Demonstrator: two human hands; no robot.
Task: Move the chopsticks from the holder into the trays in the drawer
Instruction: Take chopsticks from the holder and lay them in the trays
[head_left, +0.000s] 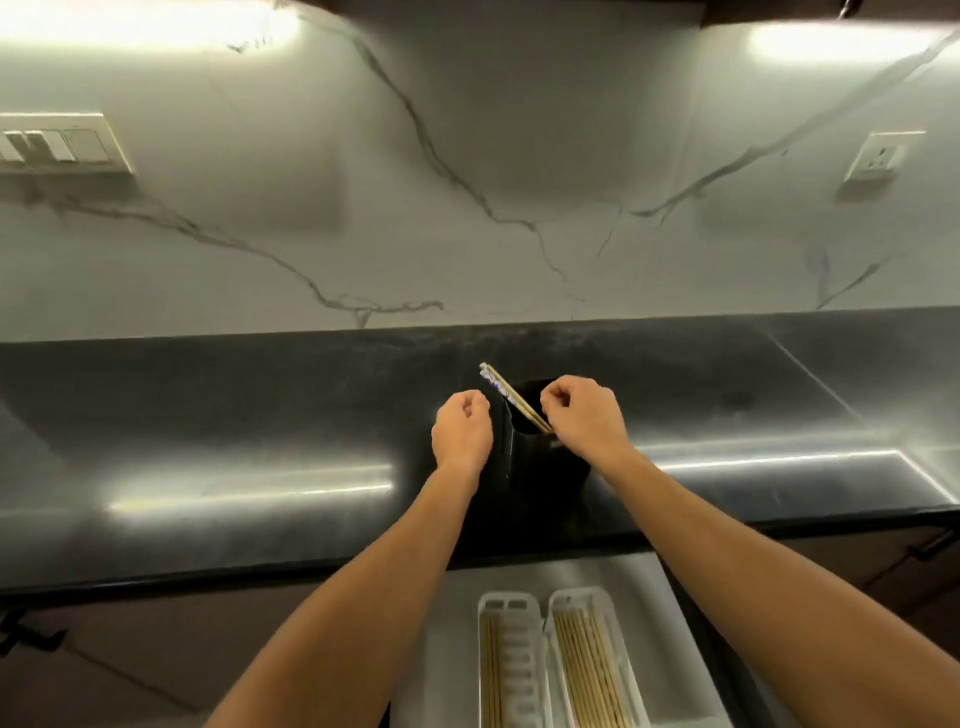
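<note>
Head view: black holder (545, 457) stands on the dark countertop (234, 415), near its front edge. One pair of chopsticks (514, 397) with patterned tops leans out of the holder toward upper left. Right hand (584, 418) at the holder's right rim, fingers curled narrow; it seems to pinch the lower part of the pair, contact partly hidden. Left hand (461, 431) just beside the holder's left side, fingers curled in loosely, holding nothing visible. Below the counter an open drawer (452, 649) holds two white trays side by side: left tray (511, 670) with a few chopsticks, right tray (592, 670) with many. Marble backsplash (467, 182) behind.
</note>
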